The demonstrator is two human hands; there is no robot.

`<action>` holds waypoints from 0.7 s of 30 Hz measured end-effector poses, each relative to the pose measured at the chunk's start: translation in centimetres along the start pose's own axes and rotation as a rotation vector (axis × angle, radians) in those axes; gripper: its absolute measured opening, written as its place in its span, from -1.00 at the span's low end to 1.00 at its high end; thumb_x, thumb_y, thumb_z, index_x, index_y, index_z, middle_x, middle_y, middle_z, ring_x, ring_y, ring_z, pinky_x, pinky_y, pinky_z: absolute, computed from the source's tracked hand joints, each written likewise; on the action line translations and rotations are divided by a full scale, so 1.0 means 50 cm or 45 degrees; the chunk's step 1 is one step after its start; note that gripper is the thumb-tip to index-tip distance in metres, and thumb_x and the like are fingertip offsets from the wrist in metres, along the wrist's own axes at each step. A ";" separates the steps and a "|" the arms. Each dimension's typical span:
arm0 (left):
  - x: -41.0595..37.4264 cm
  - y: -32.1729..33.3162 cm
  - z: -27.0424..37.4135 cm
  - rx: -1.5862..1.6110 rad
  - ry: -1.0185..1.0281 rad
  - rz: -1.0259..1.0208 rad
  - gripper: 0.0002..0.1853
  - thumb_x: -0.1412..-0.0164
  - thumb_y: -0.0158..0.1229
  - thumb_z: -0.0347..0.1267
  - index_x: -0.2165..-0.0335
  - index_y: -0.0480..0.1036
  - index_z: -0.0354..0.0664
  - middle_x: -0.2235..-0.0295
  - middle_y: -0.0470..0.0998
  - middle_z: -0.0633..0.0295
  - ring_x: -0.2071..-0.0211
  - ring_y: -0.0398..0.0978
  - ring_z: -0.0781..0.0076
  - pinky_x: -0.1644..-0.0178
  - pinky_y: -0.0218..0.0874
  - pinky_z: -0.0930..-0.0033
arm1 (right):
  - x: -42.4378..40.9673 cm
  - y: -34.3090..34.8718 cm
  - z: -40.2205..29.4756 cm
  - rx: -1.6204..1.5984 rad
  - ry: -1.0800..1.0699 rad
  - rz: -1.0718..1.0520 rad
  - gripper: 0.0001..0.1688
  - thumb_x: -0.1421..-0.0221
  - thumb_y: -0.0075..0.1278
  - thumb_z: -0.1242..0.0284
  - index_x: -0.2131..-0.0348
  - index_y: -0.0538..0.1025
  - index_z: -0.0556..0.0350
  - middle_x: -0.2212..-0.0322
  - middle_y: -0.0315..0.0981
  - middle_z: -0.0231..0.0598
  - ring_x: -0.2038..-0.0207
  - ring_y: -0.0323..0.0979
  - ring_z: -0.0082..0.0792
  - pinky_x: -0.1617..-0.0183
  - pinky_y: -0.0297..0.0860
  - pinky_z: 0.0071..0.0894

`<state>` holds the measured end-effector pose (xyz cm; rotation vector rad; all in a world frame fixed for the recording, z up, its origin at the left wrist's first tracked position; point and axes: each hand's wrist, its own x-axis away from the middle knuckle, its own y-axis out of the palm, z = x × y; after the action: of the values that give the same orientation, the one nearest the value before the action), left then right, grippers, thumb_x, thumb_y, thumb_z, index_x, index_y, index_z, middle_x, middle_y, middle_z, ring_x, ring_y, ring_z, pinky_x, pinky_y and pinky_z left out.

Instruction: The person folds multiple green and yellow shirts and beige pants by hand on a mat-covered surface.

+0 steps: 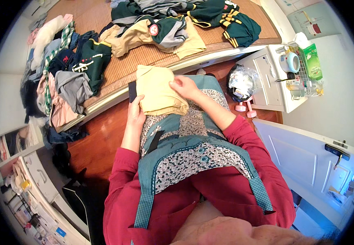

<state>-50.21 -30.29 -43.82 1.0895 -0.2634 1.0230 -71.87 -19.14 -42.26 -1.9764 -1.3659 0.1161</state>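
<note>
A folded pale-yellow garment (157, 90) is held in front of my apron, above my lap. My left hand (136, 111) grips its lower left edge, thumb on the near side. My right hand (185, 88) is at its right edge, thumb lying on the cloth and the other fingers partly hidden. A dark flat piece (132, 91) shows behind the garment's left side; I cannot tell what it is. The patchwork apron (192, 125) covers my front and legs.
A bed with a woven mat (120, 72) lies ahead, bearing khaki trousers (128, 38), dark green clothes (244, 30) and a mixed clothes pile (72, 79) at left. A bagged bin (242, 81), pink dumbbells (251, 113), a white cabinet (267, 79) and a door (299, 150) stand at right.
</note>
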 end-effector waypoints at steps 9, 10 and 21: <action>0.013 0.184 0.053 0.096 -0.123 -0.441 -0.51 -0.10 0.09 -0.45 0.00 0.28 -0.49 0.03 0.44 -0.03 0.02 0.43 0.17 -0.11 0.26 0.19 | 0.053 -0.046 0.059 -1.967 0.169 -0.442 -0.09 -0.17 -0.23 -0.12 -0.23 0.05 0.15 -0.21 0.06 -0.11 -0.22 0.10 -0.22 -0.28 0.09 -0.15; 0.005 0.192 0.057 0.081 -0.129 -0.465 -0.50 -0.10 0.10 -0.45 0.00 0.28 -0.49 0.04 0.44 -0.03 0.03 0.44 0.17 -0.10 0.26 0.19 | 0.060 -0.063 0.050 -2.082 0.134 -0.428 -0.15 -0.18 -0.15 -0.02 -0.22 0.08 0.17 -0.19 0.11 -0.11 -0.19 0.16 -0.23 -0.25 0.14 -0.17; -0.132 0.212 -0.051 -0.280 -0.449 -0.229 -0.55 -0.21 0.06 -0.34 0.00 0.30 -0.41 0.06 0.46 0.02 0.07 0.47 0.22 -0.02 0.34 0.22 | 0.090 -0.220 0.099 -1.783 0.248 0.086 -0.43 0.02 0.00 0.63 -0.03 0.32 0.36 0.04 0.40 -0.02 0.07 0.46 -0.24 -0.03 0.39 -0.28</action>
<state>-62.86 -30.98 -42.79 1.0672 -0.5396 0.6217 -80.70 -10.86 -37.89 -2.9580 -1.3309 -1.2902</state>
